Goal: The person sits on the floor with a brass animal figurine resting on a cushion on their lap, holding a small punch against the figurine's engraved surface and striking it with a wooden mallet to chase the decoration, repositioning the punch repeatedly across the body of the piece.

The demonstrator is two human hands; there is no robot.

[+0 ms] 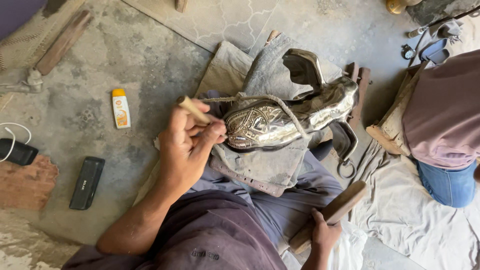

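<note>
One rough concrete floor (125,55), stained and dusty, lies under pale cloths. On a grey rag across the lap rests a shiny embossed metal vessel (285,117), curved and spouted (a cord (280,102) loops over it). The left hand (187,145) pinches a slim wooden-handled punch (194,110) against its patterned end. The right hand (322,232) wraps a wooden mallet (330,212).
</note>
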